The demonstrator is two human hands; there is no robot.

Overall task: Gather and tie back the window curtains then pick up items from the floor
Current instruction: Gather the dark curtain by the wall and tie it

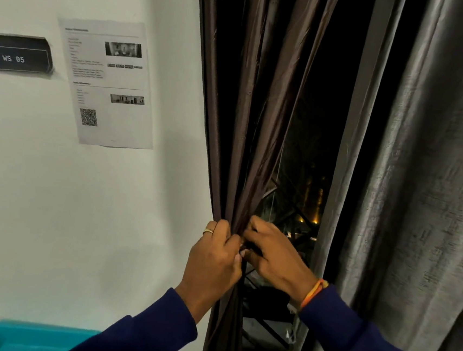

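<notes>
Curtains, two of them, hanging by a dark window. Brown curtain on the left side, next to the white wall, bunched into a thin bundle at the middle. Grey curtain on the right, hanging loose and wide, not yet gathered.

Left hand wrapped tight around the brown bundle, fingers closed on the cloth. Right hand just beside it, touching it, fingertips pinched shut at the same spot on the bundle. Maybe on a tie, maybe only on cloth: too hidden to tell.

Brown cloth looks smooth, shiny and thin, with long straight folds. Probably soft, light and a bit slippery, so likely to slide out of a loose hold. Best held right at the squeezed middle, all folds together. Grey cloth looks thicker and rougher, with a streaky weave. Probably heavier, needing a bigger handful.

Paper sheet and dark sign stuck flat on the wall. Blue-green plastic bin down low at the left.
</notes>
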